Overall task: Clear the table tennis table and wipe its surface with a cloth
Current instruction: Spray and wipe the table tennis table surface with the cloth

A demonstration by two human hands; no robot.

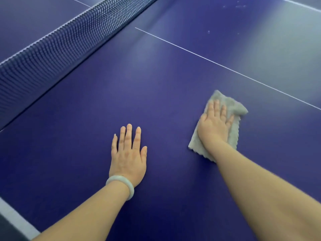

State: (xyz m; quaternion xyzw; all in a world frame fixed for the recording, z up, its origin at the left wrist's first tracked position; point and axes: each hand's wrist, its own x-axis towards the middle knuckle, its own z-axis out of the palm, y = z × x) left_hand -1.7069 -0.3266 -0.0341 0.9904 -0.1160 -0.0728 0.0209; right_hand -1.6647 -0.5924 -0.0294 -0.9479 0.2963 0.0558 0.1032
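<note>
Far left: net (43,54) runs diagonally from the left edge up toward top centre, standing upright on the blue counter (86,119). A dark gap shows along its foot.

Lower left corner: white edge stripe (15,221) marks the counter's near border; darker ground lies outside it.

Left of centre: left hand (128,157) lies flat, palm down, on the bare surface. Its fingers are straight and slightly spread, and it holds nothing. Pale bracelet (121,186) on the wrist. Wide open blue surface between this hand and the net.

Centre to right: thin white centre line (225,66) crosses diagonally, from upper middle down to the right edge.

Right: grey cloth (234,108) lies flat on the counter, on the near side of the line and just short of it. Right hand (214,126) presses on top of it with fingers extended, not curled round it. Cloth edges show past the fingertips and beside the wrist. The hands are well apart.

Upper right: glare on the surface and a few pale specks (241,6). Open surface beyond the line.
</note>
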